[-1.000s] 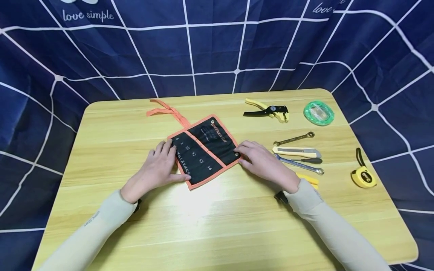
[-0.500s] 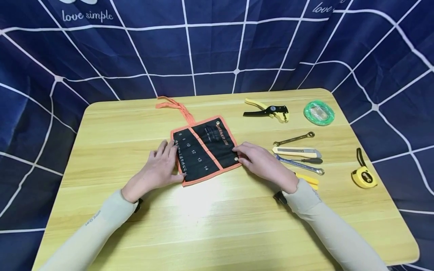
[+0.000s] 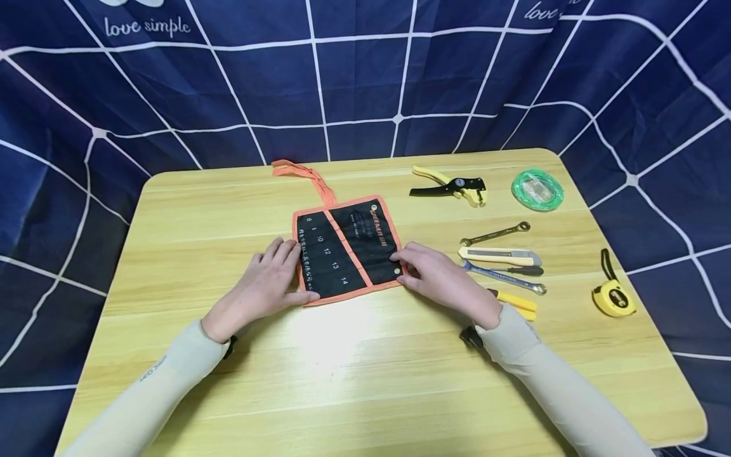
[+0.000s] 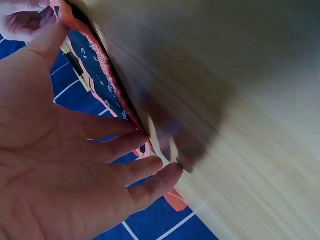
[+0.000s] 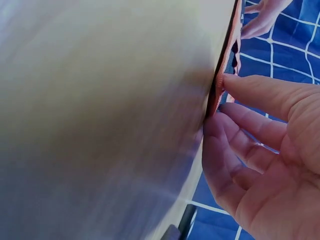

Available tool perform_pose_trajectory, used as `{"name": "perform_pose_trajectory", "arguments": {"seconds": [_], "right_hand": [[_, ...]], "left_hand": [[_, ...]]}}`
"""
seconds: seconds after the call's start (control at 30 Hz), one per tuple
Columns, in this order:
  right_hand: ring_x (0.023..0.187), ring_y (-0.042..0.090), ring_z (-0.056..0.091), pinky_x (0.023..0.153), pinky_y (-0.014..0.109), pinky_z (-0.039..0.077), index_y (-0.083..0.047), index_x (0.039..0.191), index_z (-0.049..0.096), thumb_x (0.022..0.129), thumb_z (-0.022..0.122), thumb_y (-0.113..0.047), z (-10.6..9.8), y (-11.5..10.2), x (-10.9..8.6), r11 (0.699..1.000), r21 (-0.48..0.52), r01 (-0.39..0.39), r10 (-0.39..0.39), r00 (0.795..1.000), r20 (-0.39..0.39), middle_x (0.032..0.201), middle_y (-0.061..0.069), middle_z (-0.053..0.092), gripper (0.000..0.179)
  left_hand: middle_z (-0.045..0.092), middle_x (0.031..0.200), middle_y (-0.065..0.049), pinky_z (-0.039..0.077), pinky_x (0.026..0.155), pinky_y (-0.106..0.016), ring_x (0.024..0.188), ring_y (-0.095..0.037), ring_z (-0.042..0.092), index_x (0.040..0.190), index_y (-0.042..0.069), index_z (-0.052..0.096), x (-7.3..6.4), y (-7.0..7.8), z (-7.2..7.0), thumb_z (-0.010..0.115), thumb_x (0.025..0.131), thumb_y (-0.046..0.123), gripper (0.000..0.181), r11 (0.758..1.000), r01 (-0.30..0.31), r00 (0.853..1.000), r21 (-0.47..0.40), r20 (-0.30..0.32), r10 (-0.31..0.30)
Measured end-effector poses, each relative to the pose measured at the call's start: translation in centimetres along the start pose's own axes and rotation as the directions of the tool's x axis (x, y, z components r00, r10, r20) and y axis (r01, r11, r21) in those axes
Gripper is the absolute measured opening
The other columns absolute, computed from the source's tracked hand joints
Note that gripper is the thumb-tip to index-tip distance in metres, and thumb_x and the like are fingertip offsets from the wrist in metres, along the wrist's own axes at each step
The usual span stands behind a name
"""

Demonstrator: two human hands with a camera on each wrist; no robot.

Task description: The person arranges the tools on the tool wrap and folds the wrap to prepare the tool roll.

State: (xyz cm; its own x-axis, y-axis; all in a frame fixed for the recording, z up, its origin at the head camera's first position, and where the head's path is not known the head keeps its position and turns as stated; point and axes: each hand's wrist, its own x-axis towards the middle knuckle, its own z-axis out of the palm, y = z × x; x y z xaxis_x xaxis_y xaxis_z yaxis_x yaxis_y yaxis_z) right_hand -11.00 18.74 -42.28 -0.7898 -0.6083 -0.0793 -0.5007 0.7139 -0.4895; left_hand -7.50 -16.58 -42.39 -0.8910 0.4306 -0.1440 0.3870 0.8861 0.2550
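A black fabric tool pouch (image 3: 328, 251) with orange trim and printed size numbers lies flat on the table, slightly tilted, its orange tie strap (image 3: 308, 174) trailing toward the back. My left hand (image 3: 265, 276) rests at its left edge, fingers spread and fairly straight, thumb on the lower left corner. In the left wrist view, the thumb of the left hand (image 4: 75, 150) touches the orange edging. On the other side my right hand (image 3: 436, 276) touches the lower right corner near a metal snap, fingers lightly bent. The right wrist view has the thumb of the right hand (image 5: 280, 135) against the trim.
Right of the pouch lie a combination wrench (image 3: 495, 234), a utility knife (image 3: 499, 256), a blue wrench (image 3: 505, 277), a dark-handled tool (image 3: 525, 271) and a yellow-handled tool (image 3: 516, 301). Farther out are wire strippers (image 3: 451, 187), green wire (image 3: 537, 190) and a tape measure (image 3: 613, 298).
Between my hands the pouch has turned clockwise, its lower edge now closer to level with the table front. The strap has swung to the right. Both hands have barely moved.
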Motion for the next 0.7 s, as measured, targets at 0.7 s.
{"name": "perform_pose_trajectory", "arguments": {"seconds": [0.7], "right_hand": [[0.097,0.016,0.068,0.090,0.045,0.057,-0.005,0.132,0.076,0.104,0.077,-0.015,-0.6,-0.1,-1.1,0.999,0.041,-0.011,0.012,1.000,-0.021,0.110,0.002,0.074,0.030]], "left_hand": [[0.032,0.174,-0.023,0.036,0.107,-0.075,0.154,-0.059,0.029,0.168,-0.003,0.035,-0.4,-0.9,0.2,0.083,0.089,0.065,0.115,1.000,0.011,1.000,0.006,0.012,-0.011]]}}
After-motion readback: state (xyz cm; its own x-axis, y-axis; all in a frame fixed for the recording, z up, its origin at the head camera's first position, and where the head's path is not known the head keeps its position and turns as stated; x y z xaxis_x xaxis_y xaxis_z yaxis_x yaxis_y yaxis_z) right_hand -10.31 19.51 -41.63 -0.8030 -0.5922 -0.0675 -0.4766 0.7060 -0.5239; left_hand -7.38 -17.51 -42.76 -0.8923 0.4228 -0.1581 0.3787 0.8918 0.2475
